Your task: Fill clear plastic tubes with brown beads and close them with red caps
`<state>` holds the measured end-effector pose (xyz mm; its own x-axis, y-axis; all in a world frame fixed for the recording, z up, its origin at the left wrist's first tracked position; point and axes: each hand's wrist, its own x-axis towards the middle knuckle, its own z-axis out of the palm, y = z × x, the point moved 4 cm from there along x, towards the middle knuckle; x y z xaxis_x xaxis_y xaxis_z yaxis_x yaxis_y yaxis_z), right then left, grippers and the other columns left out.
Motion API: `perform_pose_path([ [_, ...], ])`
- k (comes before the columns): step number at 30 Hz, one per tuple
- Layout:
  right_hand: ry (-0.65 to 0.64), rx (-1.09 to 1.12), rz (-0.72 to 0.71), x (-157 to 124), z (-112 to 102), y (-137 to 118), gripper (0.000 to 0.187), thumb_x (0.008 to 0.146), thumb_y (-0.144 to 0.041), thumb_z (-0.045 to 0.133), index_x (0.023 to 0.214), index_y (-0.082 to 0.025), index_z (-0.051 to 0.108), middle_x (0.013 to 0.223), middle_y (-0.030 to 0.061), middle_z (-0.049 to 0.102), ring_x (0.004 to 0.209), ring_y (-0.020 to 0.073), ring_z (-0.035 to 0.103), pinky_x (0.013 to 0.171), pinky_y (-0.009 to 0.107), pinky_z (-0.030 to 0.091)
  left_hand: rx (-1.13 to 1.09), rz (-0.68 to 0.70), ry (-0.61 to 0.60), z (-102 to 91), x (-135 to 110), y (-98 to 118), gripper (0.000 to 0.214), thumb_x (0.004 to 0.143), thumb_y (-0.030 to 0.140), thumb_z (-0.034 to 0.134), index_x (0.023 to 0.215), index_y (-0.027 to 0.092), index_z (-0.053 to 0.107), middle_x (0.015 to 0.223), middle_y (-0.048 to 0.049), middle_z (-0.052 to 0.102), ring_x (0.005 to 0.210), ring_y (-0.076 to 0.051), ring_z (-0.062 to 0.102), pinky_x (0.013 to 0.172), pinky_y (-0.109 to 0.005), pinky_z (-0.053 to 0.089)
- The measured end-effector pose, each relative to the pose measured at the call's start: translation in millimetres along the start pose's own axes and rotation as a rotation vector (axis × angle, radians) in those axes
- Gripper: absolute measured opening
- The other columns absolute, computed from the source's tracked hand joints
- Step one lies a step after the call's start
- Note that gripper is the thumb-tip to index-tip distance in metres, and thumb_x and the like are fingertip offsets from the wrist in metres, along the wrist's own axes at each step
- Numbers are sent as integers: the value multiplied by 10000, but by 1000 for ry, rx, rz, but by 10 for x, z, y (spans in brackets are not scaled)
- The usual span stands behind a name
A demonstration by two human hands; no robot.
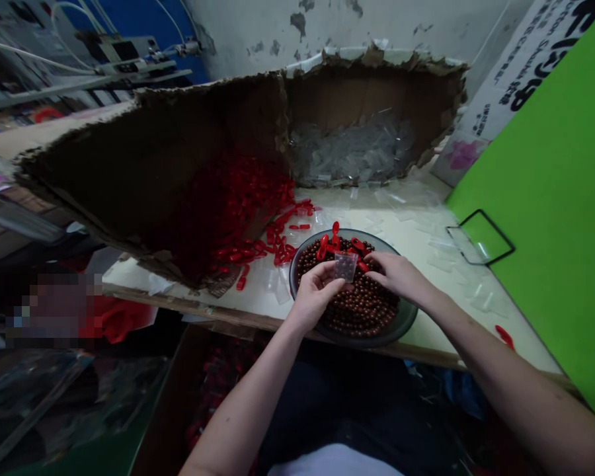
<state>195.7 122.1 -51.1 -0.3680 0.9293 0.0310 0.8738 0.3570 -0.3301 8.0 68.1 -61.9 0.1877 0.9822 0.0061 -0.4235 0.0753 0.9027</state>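
Observation:
My left hand [320, 292] pinches a small clear plastic sleeve [345, 266] between thumb and fingers, above a grey bowl [407, 318]. Brown round beads [364, 307] fill much of the bowl and show through the sleeve. Over the bowl's right side, my right hand [399, 274] has its thumb and fingers closed at a small red plastic piece [363, 266]; the fingers partly hide it. Several more glossy red pieces [323, 246] lie on the beads just beyond my left hand, one of them standing up near the far rim.
Behind the bowl, a torn cardboard box [282, 109] holds heaped red pieces [238, 198] and clear sleeves [352, 152]. Red pieces spill onto the white tabletop [426, 254]. A green panel [555, 198] with a black wire handle [480, 238] borders the right.

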Motion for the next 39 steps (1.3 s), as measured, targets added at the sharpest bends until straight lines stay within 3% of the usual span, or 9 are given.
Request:
perform_pose_path([
  [6,-32,-44,18,149,235,47,169,817,-257,598,962,-171,615,956,108,673,886,252,630,784,346,462,-2,-21,-39,19,-26,38,391,718,299,744,1066,146,654,969,-69,721,773,-172,688,844,-354,529],
  [15,-5,-2,44,97,152,49,135,850,-234,532,933,-185,627,891,78,701,812,221,638,728,312,446,-50,-41,-36,44,-23,45,415,680,283,774,1055,146,660,1010,-74,717,843,-186,675,852,-374,538],
  [22,-2,33,43,170,172,-75,169,839,-269,569,946,-158,638,897,96,693,814,230,629,715,316,442,-39,-30,-45,50,-25,48,394,678,259,774,1035,140,656,948,-65,718,784,-165,669,828,-358,543],
  [28,19,77,71,130,145,-36,188,832,-259,567,982,-168,632,870,76,685,790,222,626,725,335,463,-8,-26,-34,45,-34,52,347,700,272,752,1009,156,642,933,-44,693,771,-143,644,796,-318,538],
  [30,38,175,87,65,89,-23,292,836,-287,565,1107,-182,591,866,55,672,749,202,625,706,333,483,6,-15,-24,31,-30,41,313,714,298,739,976,160,638,923,-36,682,768,-138,630,778,-305,537],
  [33,56,503,95,-62,-35,-69,417,837,-346,577,1229,-215,522,903,42,656,739,184,630,707,341,520,34,2,0,2,-24,29,286,734,348,719,929,162,623,900,-26,667,772,-138,614,761,-296,531],
  [36,35,849,104,-192,-157,-177,411,847,-384,581,1225,-229,537,974,51,656,803,183,647,736,344,543,75,4,5,-11,-26,31,263,763,360,695,915,160,614,911,-32,669,832,-150,621,792,-285,512],
  [39,25,1027,131,-294,-252,-282,382,857,-388,591,1208,-237,576,995,50,659,803,165,645,709,307,546,35,-32,-37,13,-37,35,234,793,337,669,931,165,590,963,-55,687,925,-186,644,818,-299,507],
])
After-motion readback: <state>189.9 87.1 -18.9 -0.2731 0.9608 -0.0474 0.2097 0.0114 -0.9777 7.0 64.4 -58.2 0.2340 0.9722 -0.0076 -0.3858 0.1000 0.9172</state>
